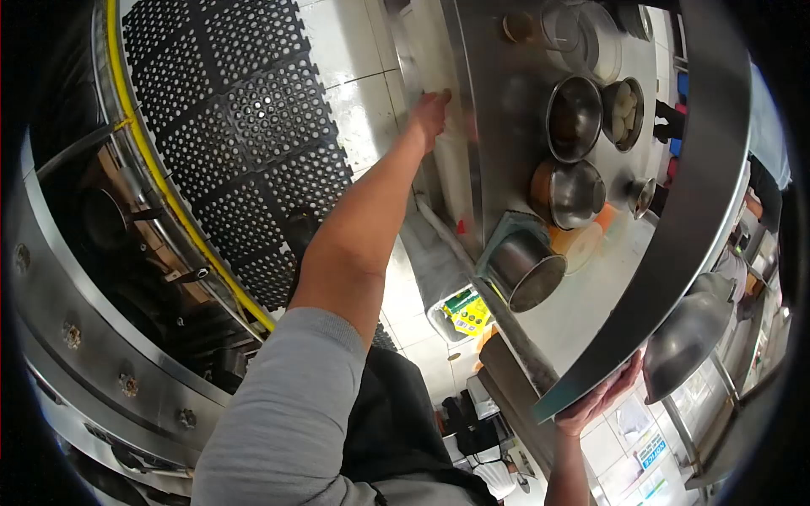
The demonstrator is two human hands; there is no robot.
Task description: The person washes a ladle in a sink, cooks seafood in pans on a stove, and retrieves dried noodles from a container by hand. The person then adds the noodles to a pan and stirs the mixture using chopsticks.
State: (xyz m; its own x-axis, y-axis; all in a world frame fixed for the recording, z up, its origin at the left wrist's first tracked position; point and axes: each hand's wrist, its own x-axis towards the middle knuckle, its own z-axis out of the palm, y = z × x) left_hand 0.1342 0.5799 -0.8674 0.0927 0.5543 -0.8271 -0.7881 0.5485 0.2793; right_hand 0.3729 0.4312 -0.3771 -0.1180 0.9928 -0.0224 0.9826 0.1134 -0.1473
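Observation:
My left hand (430, 118), at the end of a bare forearm, has its fingers curled at the front of the steel counter (498, 169); what they hold is too unclear to name. Low on the right, my right hand (599, 398) wraps round the edge of the raised steel shelf (629, 333), its fingers lying along the metal. A large steel bowl (688, 337) is close beside these fingertips. Between my hands, the counter holds a dark-looking steel bowl (575, 118), a bowl of pale round pieces (623, 115), another bowl (575, 194) and a deep steel pot (531, 274).
A stove with pans (105, 219) lies along the left, behind a yellow pipe (148, 143). Black perforated mats (261, 110) cover part of the tiled floor. A bin with a yellow-green packet (467, 312) stands below the counter. Part of another person (764, 190) shows far right.

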